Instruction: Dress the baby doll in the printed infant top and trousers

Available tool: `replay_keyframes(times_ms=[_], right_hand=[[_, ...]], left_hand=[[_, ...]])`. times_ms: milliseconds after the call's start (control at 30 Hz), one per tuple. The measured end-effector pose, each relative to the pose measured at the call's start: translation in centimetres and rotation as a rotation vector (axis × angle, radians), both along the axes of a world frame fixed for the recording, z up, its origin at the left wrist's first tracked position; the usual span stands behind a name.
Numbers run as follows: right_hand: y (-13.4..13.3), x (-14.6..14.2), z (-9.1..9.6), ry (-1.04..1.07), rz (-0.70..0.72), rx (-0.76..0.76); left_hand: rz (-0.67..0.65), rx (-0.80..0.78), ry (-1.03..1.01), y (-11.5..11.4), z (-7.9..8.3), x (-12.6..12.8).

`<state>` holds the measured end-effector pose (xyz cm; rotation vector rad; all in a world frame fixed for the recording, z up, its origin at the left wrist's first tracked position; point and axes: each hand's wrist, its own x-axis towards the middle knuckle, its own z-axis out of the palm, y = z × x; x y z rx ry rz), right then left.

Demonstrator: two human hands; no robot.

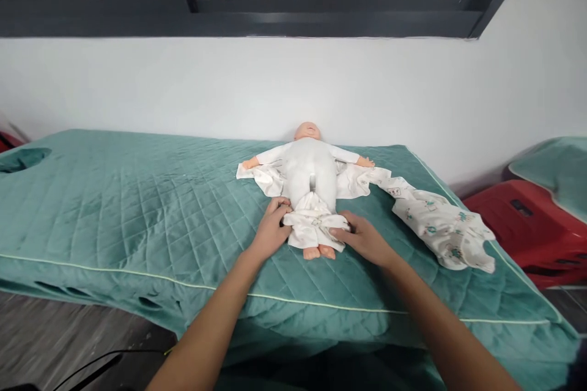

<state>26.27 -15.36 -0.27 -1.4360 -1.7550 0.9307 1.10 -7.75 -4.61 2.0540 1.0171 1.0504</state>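
Note:
A baby doll [308, 165] lies on its back on a teal quilted bed [137, 208], head toward the wall, arms spread. A white garment [316, 223] is bunched around its lower legs, with the bare feet poking out below. My left hand [271, 230] grips the left side of that bunched cloth, fingers curled. On the cloth's right side, my right hand [362, 236] pinches it. An opened white garment lies spread under the doll's torso.
A printed white baby garment [435, 223] lies crumpled on the bed to the right. A red stand [518, 220] with a teal cushion [554, 171] stands further right. The white wall is close behind the doll's head. Dark floor lies below the bed's front edge.

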Motion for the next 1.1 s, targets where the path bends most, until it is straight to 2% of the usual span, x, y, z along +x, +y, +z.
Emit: replay_keyframes(times_ms=[100,200,267,400,567,733,900,1000,1100], right_hand=[[-1.7,-0.6,0.5,-0.097,0.05,0.018],[-2.3,-1.3,-0.4,-0.237,-0.03,0.126],[-2.3,-1.7,-1.2,-0.291,-0.076,0.177],[-1.9,-2.1,-1.5,-0.383,-0.079,0.26],[-1.9,-1.7,-0.4,-0.531,-0.039,0.266],[-2.4,-1.7,2.0,-0.646,0.049,0.21],[-3.8,-2.3,5.6,-0.754,0.092,0.107],[-5.2,-3.0,7.9,-0.623,0.143,-0.039],[-6.3,-3.5,10.4,-0.443,0.307,-0.12]], left_hand=[[-0.065,-0.038,0.055,-0.5,0.8,-0.9],[-0.237,-0.102,0.167,-1.6,1.6,-2.3],[-0.302,-0.143,0.229,-2.6,1.8,-2.8],[-0.163,-0.07,0.228,-4.0,1.5,-1.7],[-0.068,0.067,0.135,-5.4,1.7,1.1],[-0.032,0.132,0.173,-6.7,2.6,1.1],[-0.088,0.021,0.109,-7.6,3.8,-1.1],[-0.211,-0.078,0.09,-8.1,5.8,-2.7],[-0.315,-0.234,0.106,-8.5,8.7,-4.3]])
